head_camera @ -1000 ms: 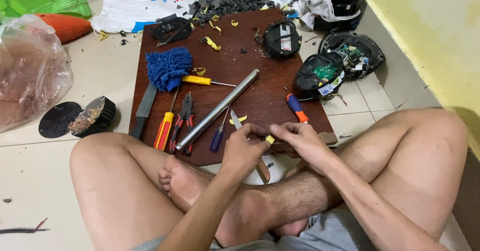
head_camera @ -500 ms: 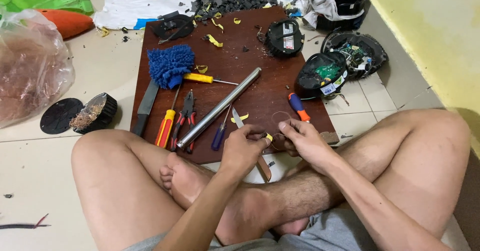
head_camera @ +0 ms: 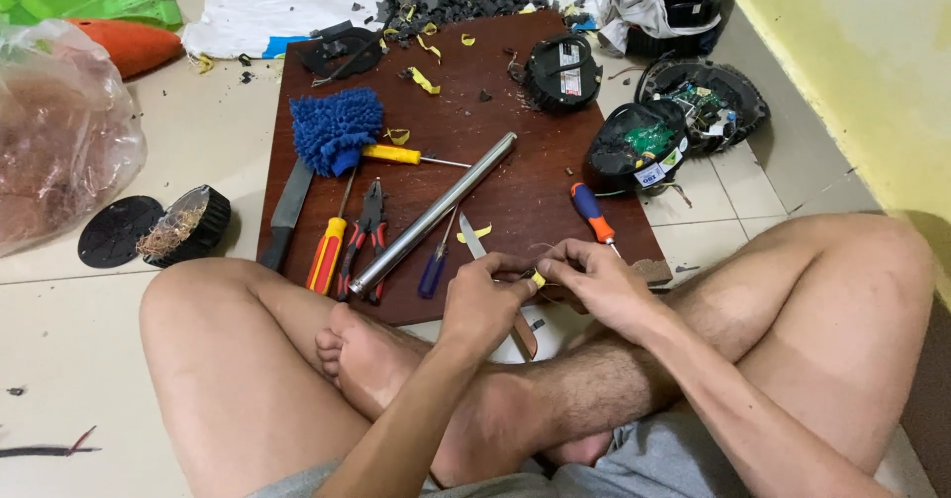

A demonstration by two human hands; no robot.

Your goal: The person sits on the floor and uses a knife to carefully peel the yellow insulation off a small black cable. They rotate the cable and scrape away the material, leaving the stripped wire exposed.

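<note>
A small yellow piece (head_camera: 538, 278) sits pinched between both hands at the near edge of the brown board (head_camera: 515, 191) on the floor. The left hand (head_camera: 485, 305) and right hand (head_camera: 594, 285) have each grip clamped on it. Just beyond lie a knife (head_camera: 475, 240), a blue-handled screwdriver (head_camera: 592, 214) and a steel tube (head_camera: 433, 213)

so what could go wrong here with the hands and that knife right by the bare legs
1. The left hand and right hand pinch a small yellow piece right beside the knife, whose blade passes under the left hand, so a slip could cut a finger.
2. The bare foot lies at the edge of the wooden board, close to the pliers and the steel tube, which could roll.
</note>
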